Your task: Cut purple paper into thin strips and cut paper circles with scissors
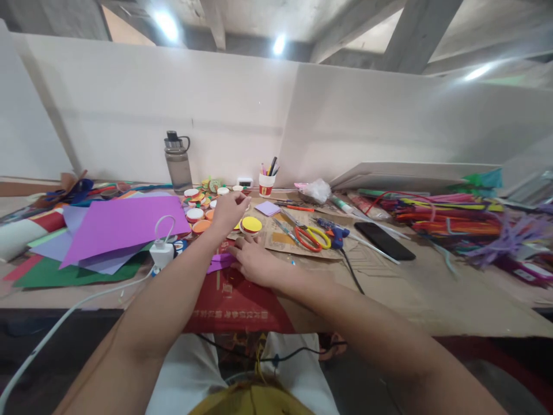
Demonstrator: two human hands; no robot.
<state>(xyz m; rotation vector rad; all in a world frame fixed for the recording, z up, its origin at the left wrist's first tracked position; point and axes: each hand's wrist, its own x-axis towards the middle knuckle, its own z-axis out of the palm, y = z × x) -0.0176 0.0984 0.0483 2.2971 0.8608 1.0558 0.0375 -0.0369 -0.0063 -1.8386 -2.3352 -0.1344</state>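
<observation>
Head view: left hand (231, 211) curls, grip unclear; right hand (254, 260), grip also unclear, touches purple strip (220, 263), perhaps steadying it.

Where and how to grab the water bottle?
Probably grip the water bottle around its body, below the cap, from the near side: it stands upright, looks roughly cylindrical, and the white wall rises behind it.
</observation>
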